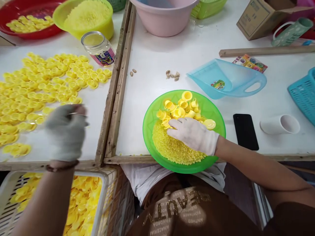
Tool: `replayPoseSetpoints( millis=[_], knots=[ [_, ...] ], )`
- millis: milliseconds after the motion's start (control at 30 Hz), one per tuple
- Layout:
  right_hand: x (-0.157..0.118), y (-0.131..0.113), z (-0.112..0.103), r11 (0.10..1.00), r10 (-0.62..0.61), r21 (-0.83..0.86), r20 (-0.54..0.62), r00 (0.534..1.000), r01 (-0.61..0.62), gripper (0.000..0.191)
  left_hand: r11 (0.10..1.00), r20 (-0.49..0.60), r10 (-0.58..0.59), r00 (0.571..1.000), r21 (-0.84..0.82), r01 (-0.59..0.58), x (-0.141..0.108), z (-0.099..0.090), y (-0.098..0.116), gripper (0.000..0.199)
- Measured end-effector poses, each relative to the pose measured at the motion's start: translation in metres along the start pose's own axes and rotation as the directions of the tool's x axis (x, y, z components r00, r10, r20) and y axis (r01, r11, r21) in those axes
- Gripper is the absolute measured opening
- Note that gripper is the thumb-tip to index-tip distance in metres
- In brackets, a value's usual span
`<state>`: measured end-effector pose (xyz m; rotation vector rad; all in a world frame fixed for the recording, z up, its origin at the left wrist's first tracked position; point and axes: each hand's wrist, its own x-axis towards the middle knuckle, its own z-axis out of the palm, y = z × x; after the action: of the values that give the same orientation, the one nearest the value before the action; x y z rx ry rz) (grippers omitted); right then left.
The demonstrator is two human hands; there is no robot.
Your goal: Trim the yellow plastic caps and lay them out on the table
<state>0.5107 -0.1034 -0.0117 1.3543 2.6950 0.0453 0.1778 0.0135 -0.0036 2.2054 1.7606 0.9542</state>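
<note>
My right hand (193,133), in a white glove, rests in a green bowl (147,139) at the table's front edge. Its fingers curl down at the border between yellow cup-shaped pieces (183,105) and small yellow pellets (174,149); what they grip, if anything, is hidden. My left hand (67,131), gloved with bare fingertips, is blurred above the left table. Its fingers are bent together, and nothing can be made out in them. Many yellow round pieces (46,83) lie spread beyond and left of it.
A white crate (107,190) of yellow pieces stands below the left table. Behind are a clear jar (99,49), a yellow-green basin (108,28) and a pink basin (164,19). Rightward lie a blue scoop (226,77), a black phone (246,131) and a white cup (274,125).
</note>
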Motion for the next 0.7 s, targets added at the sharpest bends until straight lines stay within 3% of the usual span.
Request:
replayPoseSetpoints(
  millis=[33,67,100,167,200,267,367,433,500,567,633,700],
  knots=[
    [0.0,0.003,0.003,1.0,-0.022,-0.005,-0.022,1.0,0.021,0.019,0.997,-0.007,0.053,0.999,-0.059,-0.053,-0.01,0.01,0.02,0.019],
    [0.0,0.005,0.005,1.0,-0.024,-0.003,-0.054,0.998,0.024,0.019,0.978,0.101,0.163,0.981,-0.146,-0.147,-0.02,0.022,0.042,0.014],
    [0.0,0.006,0.008,1.0,-0.005,0.01,-0.099,0.995,0.006,0.019,0.931,0.218,0.322,0.922,-0.249,-0.266,-0.03,0.033,0.065,0.015],
    [-0.003,0.008,0.014,0.995,0.079,0.081,-0.204,0.976,-0.063,0.021,0.865,0.338,0.484,0.807,-0.323,-0.384,-0.047,0.053,0.104,0.022],
    [-0.006,0.007,0.016,0.984,0.134,0.148,-0.248,0.959,-0.099,0.022,0.846,0.371,0.523,0.768,-0.337,-0.413,-0.053,0.061,0.118,0.024],
    [-0.014,0.003,0.018,0.925,0.277,0.341,-0.299,0.913,-0.169,0.021,0.854,0.402,0.512,0.759,-0.334,-0.399,-0.058,0.07,0.131,0.021],
    [-0.025,-0.012,0.019,0.767,0.441,0.598,-0.23,0.868,-0.231,0.02,0.913,0.423,0.363,0.83,-0.338,-0.227,-0.053,0.066,0.128,0.022],
    [-0.029,-0.026,0.019,0.759,0.368,0.616,-0.141,0.919,-0.21,0.017,0.93,0.446,0.22,0.868,-0.365,-0.048,-0.046,0.059,0.124,0.027],
    [-0.029,-0.038,0.02,0.829,0.207,0.541,-0.057,0.977,-0.144,0.017,0.896,0.517,0.1,0.85,-0.419,0.15,-0.042,0.052,0.124,0.03],
    [-0.027,-0.045,0.022,0.861,0.109,0.499,0.016,0.994,-0.103,0.02,0.828,0.597,0.041,0.801,-0.469,0.307,-0.041,0.05,0.128,0.032],
    [-0.026,-0.044,0.024,0.823,0.12,0.55,0.07,0.99,-0.139,0.022,0.78,0.641,0.028,0.767,-0.494,0.385,-0.042,0.051,0.133,0.033],
    [-0.026,-0.036,0.024,0.727,0.189,0.658,0.082,0.978,-0.196,0.026,0.78,0.652,0.045,0.757,-0.496,0.382,-0.043,0.054,0.136,0.031]
  ],
)
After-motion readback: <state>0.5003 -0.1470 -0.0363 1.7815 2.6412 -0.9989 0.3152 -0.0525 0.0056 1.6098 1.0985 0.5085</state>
